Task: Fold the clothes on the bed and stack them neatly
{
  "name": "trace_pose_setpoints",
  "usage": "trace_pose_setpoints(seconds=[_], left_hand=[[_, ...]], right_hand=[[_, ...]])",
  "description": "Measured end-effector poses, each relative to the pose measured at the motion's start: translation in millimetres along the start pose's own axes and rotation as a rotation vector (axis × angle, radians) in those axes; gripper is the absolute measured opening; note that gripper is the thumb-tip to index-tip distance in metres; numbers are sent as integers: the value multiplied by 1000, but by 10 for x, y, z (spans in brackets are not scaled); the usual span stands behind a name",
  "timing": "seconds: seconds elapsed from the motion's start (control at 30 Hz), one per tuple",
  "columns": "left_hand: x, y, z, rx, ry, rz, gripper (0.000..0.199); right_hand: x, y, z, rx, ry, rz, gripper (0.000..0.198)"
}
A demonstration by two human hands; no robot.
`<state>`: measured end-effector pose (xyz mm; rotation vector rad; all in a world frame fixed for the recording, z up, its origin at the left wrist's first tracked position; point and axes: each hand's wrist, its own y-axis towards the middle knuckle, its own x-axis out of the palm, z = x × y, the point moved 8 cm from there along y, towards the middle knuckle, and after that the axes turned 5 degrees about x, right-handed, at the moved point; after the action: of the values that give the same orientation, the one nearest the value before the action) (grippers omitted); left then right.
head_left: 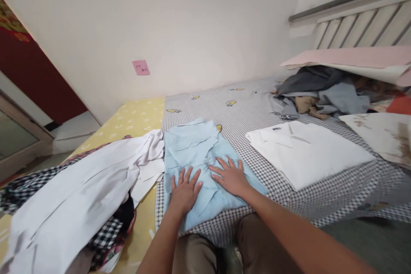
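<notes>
A light blue shirt (192,137), partly folded and a little wrinkled, lies flat on the checked cloth (250,98) in front of me. My left hand (185,189) rests palm down on its lower left part with the fingers spread. On the right half of the shirt lies my right hand (229,175), also flat, its fingers apart and pointing up and left. Neither hand grips anything. What lies under the palms is hidden.
To the right is a folded white shirt (308,154). Behind it, assorted clothes (337,92) sit under a pink sheet (353,56). A white garment (80,192) covers checked fabric (35,184) at left. A pink note (141,67) is on the wall.
</notes>
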<state>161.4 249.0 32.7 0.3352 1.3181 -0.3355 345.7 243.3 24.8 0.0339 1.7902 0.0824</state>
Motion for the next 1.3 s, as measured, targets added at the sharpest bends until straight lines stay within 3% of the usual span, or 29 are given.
trace_pose_setpoints(seconds=[0.1,0.17,0.27,0.33,0.43,0.57,0.67,1.0,1.13,1.3], left_hand=[[-113,62,-54,-5,-151,-4,43],[-382,77,-70,24,-295,154,41],[-901,-80,-32,96,-389,501,39],[-1073,-235,78,148,-342,569,35],[-976,-432,212,162,-225,461,31],[-489,-630,178,144,-143,275,31],[-245,-727,88,141,-165,260,37],[-241,-624,-93,19,-258,170,47],[-278,-564,-198,-22,-358,242,58],[-461,-684,-295,-119,-414,548,52]], right_hand=[[-8,4,24,-11,-2,22,49],[-26,2,26,-15,-4,37,48],[-26,-7,23,-22,2,47,48],[-14,-10,26,-22,12,48,48],[-7,-7,29,-23,30,57,48],[-5,5,32,-15,50,64,49],[-11,6,34,-3,59,67,49],[-61,-25,15,0,42,85,48],[-56,-23,20,3,46,89,47],[-32,-22,25,6,44,83,48]])
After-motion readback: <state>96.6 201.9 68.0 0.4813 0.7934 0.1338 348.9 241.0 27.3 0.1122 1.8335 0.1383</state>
